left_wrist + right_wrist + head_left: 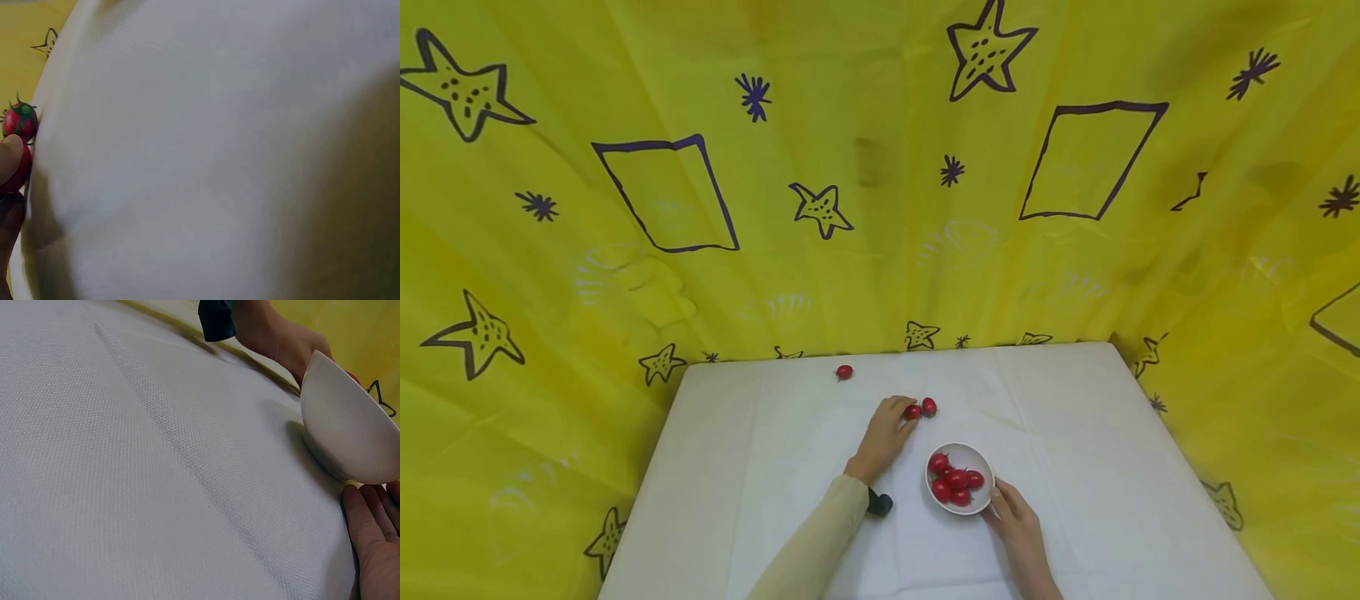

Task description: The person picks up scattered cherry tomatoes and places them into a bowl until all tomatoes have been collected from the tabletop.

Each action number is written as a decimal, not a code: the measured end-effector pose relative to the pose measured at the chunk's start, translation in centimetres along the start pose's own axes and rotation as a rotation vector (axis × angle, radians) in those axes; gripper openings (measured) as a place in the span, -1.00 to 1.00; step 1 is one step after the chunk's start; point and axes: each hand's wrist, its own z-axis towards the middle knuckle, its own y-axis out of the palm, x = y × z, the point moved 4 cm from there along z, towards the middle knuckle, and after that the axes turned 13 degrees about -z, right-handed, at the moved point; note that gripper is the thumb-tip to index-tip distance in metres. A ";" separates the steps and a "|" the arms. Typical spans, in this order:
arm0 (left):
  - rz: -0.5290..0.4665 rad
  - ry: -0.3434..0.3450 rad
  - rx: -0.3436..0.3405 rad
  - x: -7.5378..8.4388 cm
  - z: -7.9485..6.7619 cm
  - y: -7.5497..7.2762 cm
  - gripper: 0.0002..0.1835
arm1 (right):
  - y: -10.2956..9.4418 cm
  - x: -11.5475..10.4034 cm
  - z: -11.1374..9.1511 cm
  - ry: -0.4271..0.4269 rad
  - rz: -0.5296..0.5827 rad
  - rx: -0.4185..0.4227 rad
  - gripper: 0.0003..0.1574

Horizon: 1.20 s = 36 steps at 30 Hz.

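Note:
My left hand pinches a red cherry tomato between thumb and fingers at the middle of the table. In the left wrist view the thumb lies across that tomato. Right beside it is a second cherry tomato, whose green leafy top shows in the left wrist view. My right hand holds a small white bowl by its near right side, thumb at the rim and fingers under the side. Several cherry tomatoes lie in the bowl.
Another cherry tomato lies near the far edge of the white-covered table. Yellow curtains with drawn stars hang behind and at both sides. A dark band with a camera sits on the left wrist.

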 end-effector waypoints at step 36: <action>-0.048 0.016 -0.084 2.9 -2.0 -0.2 -0.58 | -0.2 0.2 0.2 0.016 -0.053 -0.005 -0.22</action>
